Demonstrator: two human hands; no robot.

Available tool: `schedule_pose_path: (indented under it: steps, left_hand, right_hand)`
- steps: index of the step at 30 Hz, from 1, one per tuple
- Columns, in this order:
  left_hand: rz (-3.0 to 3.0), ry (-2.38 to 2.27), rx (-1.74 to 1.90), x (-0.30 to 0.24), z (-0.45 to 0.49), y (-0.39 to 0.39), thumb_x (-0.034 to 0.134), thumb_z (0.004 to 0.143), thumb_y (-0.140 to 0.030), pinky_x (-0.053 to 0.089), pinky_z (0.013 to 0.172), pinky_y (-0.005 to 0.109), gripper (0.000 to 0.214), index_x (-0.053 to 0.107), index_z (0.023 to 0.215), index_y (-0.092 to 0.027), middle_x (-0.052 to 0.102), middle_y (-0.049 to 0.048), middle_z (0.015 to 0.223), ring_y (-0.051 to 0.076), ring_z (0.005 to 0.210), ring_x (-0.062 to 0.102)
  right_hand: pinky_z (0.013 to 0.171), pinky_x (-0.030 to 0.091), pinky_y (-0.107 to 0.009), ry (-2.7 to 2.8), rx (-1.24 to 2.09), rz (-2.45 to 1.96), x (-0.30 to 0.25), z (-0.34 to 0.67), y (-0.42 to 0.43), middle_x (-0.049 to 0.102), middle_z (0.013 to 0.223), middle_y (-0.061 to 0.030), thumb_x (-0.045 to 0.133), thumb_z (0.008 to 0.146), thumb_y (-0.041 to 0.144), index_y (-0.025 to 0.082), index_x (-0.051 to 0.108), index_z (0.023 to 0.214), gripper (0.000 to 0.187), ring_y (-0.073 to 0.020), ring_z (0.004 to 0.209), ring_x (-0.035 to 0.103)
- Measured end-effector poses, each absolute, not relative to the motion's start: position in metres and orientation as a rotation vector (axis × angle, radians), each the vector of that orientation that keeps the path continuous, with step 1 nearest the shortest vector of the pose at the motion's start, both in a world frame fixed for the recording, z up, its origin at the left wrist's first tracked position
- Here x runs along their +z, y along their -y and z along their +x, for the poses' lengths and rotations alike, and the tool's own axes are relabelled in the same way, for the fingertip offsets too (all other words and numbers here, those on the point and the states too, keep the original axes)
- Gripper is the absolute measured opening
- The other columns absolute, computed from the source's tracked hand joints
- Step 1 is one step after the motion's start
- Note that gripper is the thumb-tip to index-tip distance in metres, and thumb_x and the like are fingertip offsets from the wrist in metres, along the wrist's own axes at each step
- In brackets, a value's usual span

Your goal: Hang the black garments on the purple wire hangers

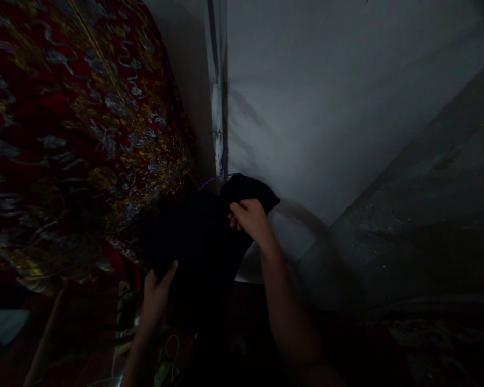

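A large black cloth (197, 236) hangs in front of me; folds and any seams are lost in the dark. My right hand (248, 217) is closed in a pinch on its upper right part, fingers curled against the fabric. Lower down, at the cloth's left edge, is my left hand (158, 290). Its thumb lies over the front of the cloth while the other fingers are mostly hidden behind or in the dark fabric. A purple cord (225, 156) runs by the top of the cloth, along a pale upright post (216, 118).
Red fabric with gold and silver embroidery (116, 107) hangs close on the left. A pale wall (326, 107) stands right behind the cloth. Grey sheeting or wall surface (419, 215) slopes at the right. Below left are a wooden pole (44, 338) and a white cable (173, 344).
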State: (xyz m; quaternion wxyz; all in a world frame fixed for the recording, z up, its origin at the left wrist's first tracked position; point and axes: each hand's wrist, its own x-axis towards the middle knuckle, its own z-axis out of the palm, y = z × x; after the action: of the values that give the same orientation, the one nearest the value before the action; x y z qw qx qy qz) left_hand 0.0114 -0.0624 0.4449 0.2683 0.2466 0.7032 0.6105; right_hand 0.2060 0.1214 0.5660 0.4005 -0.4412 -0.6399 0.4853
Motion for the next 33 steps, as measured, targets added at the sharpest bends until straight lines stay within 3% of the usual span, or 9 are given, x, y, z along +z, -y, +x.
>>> schedule_pose_path:
  steps: [4,6,8,11,13,15,20,25,33]
  left_hand:
    - [1.03,-2.115,2.178,0.487,0.037,0.034,0.074,0.081,-0.04,0.037,0.116,0.045,0.074,0.039,0.142,-0.019,0.045,0.0153,0.147,0.028,0.138,0.045]
    - [1.4,-2.219,2.321,0.51,0.047,0.022,0.076,0.079,-0.033,0.033,0.118,0.048,0.077,0.037,0.144,-0.019,0.037,0.0165,0.151,0.03,0.142,0.037]
    - [1.888,-2.193,2.275,0.532,0.052,0.009,0.077,0.078,-0.026,0.035,0.115,0.05,0.069,0.045,0.139,-0.021,0.042,0.0148,0.147,0.031,0.14,0.039]
    - [2.525,-1.81,1.716,0.559,0.048,-0.015,0.067,0.088,-0.016,0.041,0.106,0.044,0.038,0.059,0.124,-0.025,0.064,0.0073,0.125,0.025,0.123,0.055]
    - [2.633,-1.619,1.411,0.569,0.041,-0.031,0.06,0.094,-0.016,0.042,0.1,0.042,0.022,0.064,0.113,-0.024,0.072,0.0037,0.107,0.022,0.11,0.062]
    - [2.638,-1.558,1.356,0.575,0.035,-0.042,0.058,0.096,-0.019,0.041,0.097,0.043,0.012,0.066,0.104,-0.022,0.074,0.003,0.097,0.021,0.101,0.065]
    - [2.762,-1.328,1.311,0.584,0.023,-0.052,0.053,0.098,-0.019,0.042,0.094,0.041,0.014,0.066,0.104,-0.018,0.074,0.0055,0.097,0.02,0.096,0.065]
    - [2.849,-1.191,1.247,0.597,0.016,-0.057,0.054,0.097,-0.02,0.041,0.094,0.042,0.013,0.066,0.094,-0.018,0.074,0.0046,0.091,0.019,0.09,0.066]
    - [2.771,-1.076,1.453,0.6,0.02,-0.064,0.056,0.094,-0.017,0.04,0.102,0.044,0.011,0.066,0.089,-0.018,0.074,0.0044,0.092,0.019,0.096,0.068]
  right_hand:
    - [0.035,0.03,-0.019,1.477,1.278,-1.033,0.565,0.209,-0.095,0.058,0.044,0.0002,0.056,0.078,0.032,0.019,0.055,0.053,0.028,-0.0082,0.035,0.048]
    - [0.034,0.03,-0.019,1.43,1.302,-1.021,0.566,0.207,-0.085,0.057,0.044,0.0001,0.057,0.077,0.035,0.019,0.054,0.052,0.03,-0.0086,0.035,0.048]
    - [0.035,0.031,-0.019,1.405,1.285,-1.005,0.566,0.204,-0.079,0.057,0.044,0.0004,0.059,0.077,0.038,0.019,0.054,0.052,0.031,-0.0088,0.036,0.048]
    - [0.038,0.034,-0.02,1.401,1.214,-0.975,0.565,0.199,-0.075,0.055,0.045,0.0015,0.06,0.081,0.04,0.019,0.055,0.055,0.034,-0.0088,0.038,0.047]
    - [0.042,0.036,-0.021,1.412,1.158,-0.943,0.562,0.196,-0.073,0.054,0.048,0.0019,0.058,0.086,0.043,0.019,0.055,0.058,0.037,-0.0089,0.042,0.048]
    - [0.047,0.04,-0.021,1.418,1.102,-0.901,0.558,0.193,-0.07,0.056,0.056,0.0017,0.056,0.091,0.046,0.019,0.056,0.065,0.037,-0.0096,0.049,0.052]
    - [0.056,0.044,-0.021,1.476,0.956,-0.886,0.551,0.187,-0.064,0.06,0.072,0.0015,0.059,0.093,0.043,0.021,0.053,0.079,0.027,-0.0116,0.064,0.058]
    - [0.057,0.043,-0.022,1.577,0.855,-0.918,0.556,0.186,-0.059,0.059,0.069,0.0011,0.052,0.097,0.039,0.02,0.057,0.08,0.026,-0.0115,0.062,0.057]
    - [0.048,0.037,-0.021,1.357,0.927,-0.939,0.558,0.169,-0.055,0.051,0.051,0.0053,0.055,0.087,0.034,0.021,0.053,0.069,0.022,-0.0098,0.046,0.048]
